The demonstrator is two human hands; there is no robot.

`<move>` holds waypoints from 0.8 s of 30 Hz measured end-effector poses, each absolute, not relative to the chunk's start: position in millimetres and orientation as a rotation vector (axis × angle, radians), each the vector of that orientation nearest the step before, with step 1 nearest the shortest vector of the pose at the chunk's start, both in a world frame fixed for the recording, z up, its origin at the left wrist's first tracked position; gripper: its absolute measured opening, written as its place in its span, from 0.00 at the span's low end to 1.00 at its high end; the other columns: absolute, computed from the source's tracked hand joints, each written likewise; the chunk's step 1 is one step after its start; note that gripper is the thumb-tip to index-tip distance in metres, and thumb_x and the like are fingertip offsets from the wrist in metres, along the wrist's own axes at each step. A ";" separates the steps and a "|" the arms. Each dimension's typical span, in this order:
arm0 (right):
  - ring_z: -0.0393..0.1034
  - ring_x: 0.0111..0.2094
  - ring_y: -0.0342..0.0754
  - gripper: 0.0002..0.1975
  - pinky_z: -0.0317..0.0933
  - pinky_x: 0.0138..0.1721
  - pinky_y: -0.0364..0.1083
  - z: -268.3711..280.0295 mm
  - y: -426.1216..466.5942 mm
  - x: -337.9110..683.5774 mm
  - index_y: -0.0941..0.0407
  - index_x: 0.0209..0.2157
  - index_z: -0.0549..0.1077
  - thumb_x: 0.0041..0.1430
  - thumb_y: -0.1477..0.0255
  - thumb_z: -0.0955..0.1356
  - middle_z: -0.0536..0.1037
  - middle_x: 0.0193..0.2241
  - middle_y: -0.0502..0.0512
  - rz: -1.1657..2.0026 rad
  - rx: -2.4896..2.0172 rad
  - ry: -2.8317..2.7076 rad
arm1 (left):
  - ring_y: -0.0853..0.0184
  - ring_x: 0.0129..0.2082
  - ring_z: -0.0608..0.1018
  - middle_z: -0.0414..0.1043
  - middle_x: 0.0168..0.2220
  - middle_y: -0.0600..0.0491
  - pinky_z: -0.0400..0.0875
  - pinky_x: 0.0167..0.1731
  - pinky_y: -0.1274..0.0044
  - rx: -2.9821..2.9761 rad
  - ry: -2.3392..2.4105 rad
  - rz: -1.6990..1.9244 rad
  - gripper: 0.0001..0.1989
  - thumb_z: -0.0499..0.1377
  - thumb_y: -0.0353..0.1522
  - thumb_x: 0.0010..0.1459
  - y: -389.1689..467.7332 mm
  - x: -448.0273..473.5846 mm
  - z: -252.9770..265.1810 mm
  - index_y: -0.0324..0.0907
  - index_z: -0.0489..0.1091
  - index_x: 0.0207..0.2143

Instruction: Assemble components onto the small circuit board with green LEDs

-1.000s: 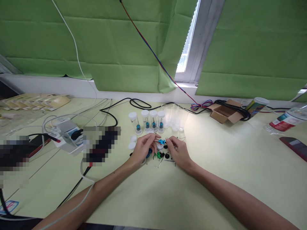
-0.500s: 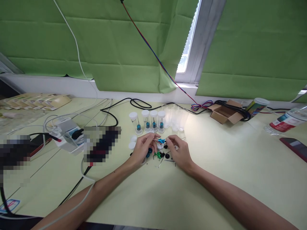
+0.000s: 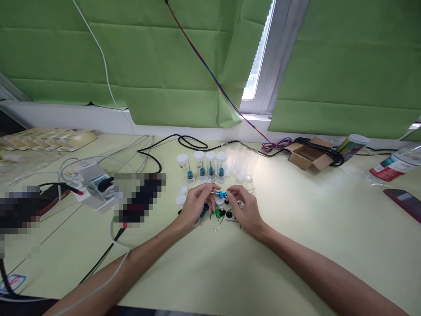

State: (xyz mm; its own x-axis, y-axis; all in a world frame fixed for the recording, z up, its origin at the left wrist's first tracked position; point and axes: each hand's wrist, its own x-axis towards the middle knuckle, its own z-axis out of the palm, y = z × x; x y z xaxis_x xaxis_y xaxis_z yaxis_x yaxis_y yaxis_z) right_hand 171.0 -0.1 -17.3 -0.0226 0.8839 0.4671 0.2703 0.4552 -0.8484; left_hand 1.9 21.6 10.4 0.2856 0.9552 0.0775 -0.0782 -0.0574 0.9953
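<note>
Blue part: small blue part [image 3: 222, 194] is up btwn both hands, just above the tabletop [image 3: 289, 245] clutter
Lie: long axis approx sideways, L hand to R hand, in line w/ the thin rod [image 3: 214, 192] at its L end
Nearer hand: R hand [image 3: 245, 208], fingertips right at the part's R end; L hand [image 3: 196, 202] is a bit further off, w/ the rod btwn
L fingers: narrow, pinched on the rod
R fingers: narrow, pinching the blue part's R end; exact grip hidden, can't tell
Look: bright shiny blue, prob metal, stubby, w/ notches; fine detail too small to tell
Under hands: green part [image 3: 217, 213], black disc [image 3: 229, 214], bent metal key [image 3: 219, 225] nr the R hand's side
Behind: row of capped jars [image 3: 211, 167] w/ blue pcs inside, clear tubes [image 3: 245, 164] to their R
L side: white lids [image 3: 180, 200] just beside L hand
</note>
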 end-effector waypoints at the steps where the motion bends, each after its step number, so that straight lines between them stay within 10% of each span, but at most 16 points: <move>1: 0.70 0.31 0.46 0.07 0.66 0.33 0.44 -16.7 -0.2 170.9 0.56 0.37 0.70 0.65 0.68 0.64 0.75 0.30 0.54 0.672 -1.043 -1.561 | 0.68 0.17 0.73 0.69 0.17 0.55 0.65 0.16 0.79 1.334 0.910 1.068 0.18 0.56 0.44 0.61 21.5 2.0 10.7 0.37 0.74 0.38; 24: 0.65 0.22 0.43 0.14 0.61 0.27 0.42 -14.4 0.3 170.4 0.56 0.31 0.70 0.67 0.64 0.60 0.71 0.21 0.49 0.711 -1.149 -1.550 | 0.69 0.17 0.73 0.70 0.18 0.54 0.65 0.16 0.79 1.336 0.922 1.048 0.19 0.57 0.45 0.60 20.6 2.7 11.6 0.37 0.74 0.38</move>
